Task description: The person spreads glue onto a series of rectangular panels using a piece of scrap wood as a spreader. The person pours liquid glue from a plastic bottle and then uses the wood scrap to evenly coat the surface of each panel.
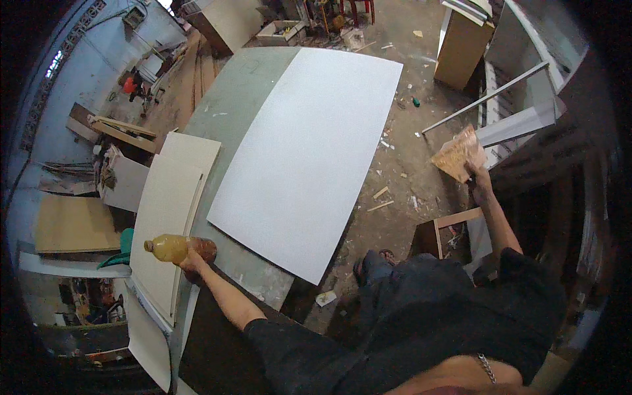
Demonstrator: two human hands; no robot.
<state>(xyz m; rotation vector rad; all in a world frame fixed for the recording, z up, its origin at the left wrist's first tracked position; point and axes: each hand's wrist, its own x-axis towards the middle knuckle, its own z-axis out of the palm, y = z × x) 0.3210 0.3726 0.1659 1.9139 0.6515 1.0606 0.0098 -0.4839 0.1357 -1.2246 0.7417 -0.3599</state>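
Note:
My left hand (192,263) is wrapped round a clear plastic bottle (169,249) with yellowish-brown contents. The bottle lies nearly on its side, its neck pointing left, over the cream boards (176,191). Out to the right, my right hand (479,175) grips the edge of a flat, roughly four-sided piece (455,155) with a mottled tan and orange face; its material is unclear. Between my hands, a large white panel (309,151) lies on a grey-green board (230,99).
Scraps of wood (380,205) litter the floor near the panel's right edge. A frame with a long thin bar (487,97) stands far right, with an open wooden box (431,238) nearer me. Stacked boards (76,224) stand left, and a crate (281,33) sits beyond the panel.

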